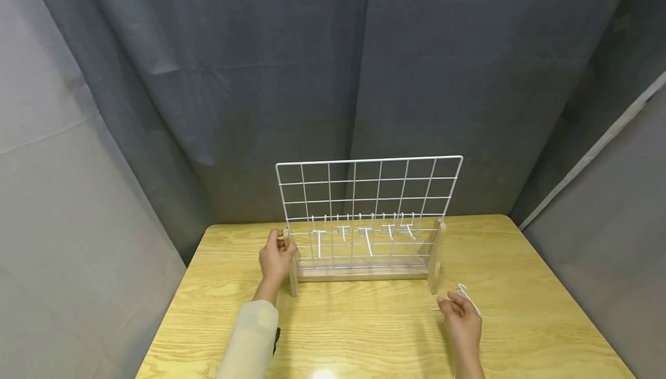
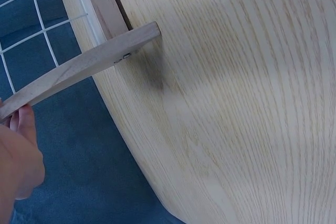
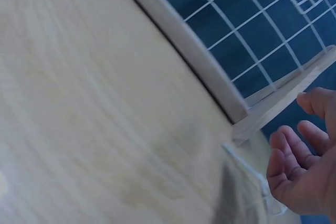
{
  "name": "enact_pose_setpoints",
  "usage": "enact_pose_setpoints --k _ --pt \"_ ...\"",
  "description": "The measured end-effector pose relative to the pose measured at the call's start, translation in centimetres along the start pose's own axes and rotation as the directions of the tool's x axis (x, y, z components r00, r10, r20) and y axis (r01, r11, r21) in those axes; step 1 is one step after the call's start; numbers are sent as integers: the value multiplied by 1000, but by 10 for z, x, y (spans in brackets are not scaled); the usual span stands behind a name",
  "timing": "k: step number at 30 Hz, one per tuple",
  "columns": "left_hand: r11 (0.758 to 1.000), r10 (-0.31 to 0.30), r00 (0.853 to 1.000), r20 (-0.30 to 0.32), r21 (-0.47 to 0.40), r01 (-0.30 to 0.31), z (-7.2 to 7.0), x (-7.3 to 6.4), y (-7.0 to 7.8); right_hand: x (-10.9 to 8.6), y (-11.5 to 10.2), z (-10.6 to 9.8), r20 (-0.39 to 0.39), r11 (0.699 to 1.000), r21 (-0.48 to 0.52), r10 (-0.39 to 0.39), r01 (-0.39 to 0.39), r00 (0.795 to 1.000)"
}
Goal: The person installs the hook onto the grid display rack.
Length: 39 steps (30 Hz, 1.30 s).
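Note:
A white wire grid rack [image 1: 366, 160] stands upright between two wooden side posts. My left hand [image 1: 276, 256] grips the upper end of the left wooden post [image 1: 292, 272], thumb on one side and fingers on the other. In the left wrist view the post [image 2: 79, 69] runs from those fingers toward the tabletop. Several white wire hooks [image 1: 367, 240] hang on the grid. Near the right post [image 1: 436, 263], my right hand [image 1: 462, 324] hovers with loosely bent fingers, its thumb apart from them. A loose white wire hook [image 3: 244, 162] lies on the table below it.
The rack stands near the back of a wood-grain table [image 1: 359, 333], its wooden base bar [image 1: 364, 275] joining the posts. Dark grey curtain [image 1: 291, 78] hangs behind the table, with paler fabric panels [image 1: 52, 205] at both sides.

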<state>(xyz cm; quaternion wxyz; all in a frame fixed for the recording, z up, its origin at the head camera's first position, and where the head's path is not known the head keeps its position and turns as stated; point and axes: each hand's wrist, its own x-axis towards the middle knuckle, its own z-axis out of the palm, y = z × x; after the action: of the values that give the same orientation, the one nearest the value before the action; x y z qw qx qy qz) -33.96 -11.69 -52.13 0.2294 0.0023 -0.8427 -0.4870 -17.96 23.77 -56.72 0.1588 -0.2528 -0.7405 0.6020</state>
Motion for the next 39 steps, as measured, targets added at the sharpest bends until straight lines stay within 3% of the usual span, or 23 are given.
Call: enact_pose_setpoints --k 4,11,20,27,39 --pt "1000 1 1000 -10 10 -1 1 1 -2 1 15 4 -30 1000 -30 0 -1 1000" --pt "1000 -18 1000 7 3 18 1 -2 -1 6 34 12 -197 990 -135 1 -28 981" --pt "1000 -22 1000 9 12 22 2 -2 -1 11 47 21 -226 967 -250 -7 -51 974" --pt "1000 -15 1000 -4 5 15 1 0 -1 19 51 24 -212 928 -355 33 -109 977" --pt "1000 -17 1000 4 5 17 1 -1 -1 29 54 23 -294 900 -388 82 -198 952"
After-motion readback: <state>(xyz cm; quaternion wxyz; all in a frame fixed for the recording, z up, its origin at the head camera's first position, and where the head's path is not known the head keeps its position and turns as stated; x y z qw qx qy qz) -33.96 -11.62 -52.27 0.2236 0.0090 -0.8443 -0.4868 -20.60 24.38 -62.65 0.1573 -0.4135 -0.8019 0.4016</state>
